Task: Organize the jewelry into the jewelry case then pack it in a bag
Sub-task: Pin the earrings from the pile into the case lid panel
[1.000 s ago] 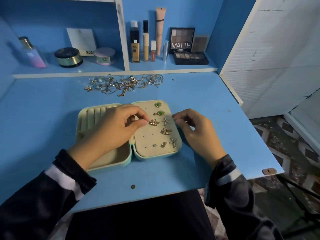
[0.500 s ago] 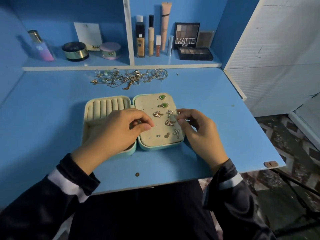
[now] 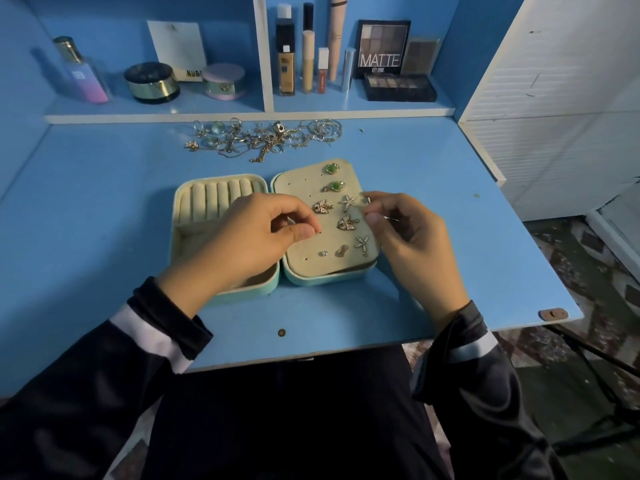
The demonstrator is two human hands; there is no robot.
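Over jewelry case [image 3: 329, 278] | left hand [image 3: 252, 237] curled, grip contents unclear | right hand [image 3: 412, 237] pinches earring [image 3: 368, 200]

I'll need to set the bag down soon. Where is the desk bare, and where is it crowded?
Bare: the desk left of the jewelry case, and the stretch from the right hand to the right edge. Crowded: the jewelry pile along the shelf, and the case, under the left hand and the right hand, which pinches a small metal piece.
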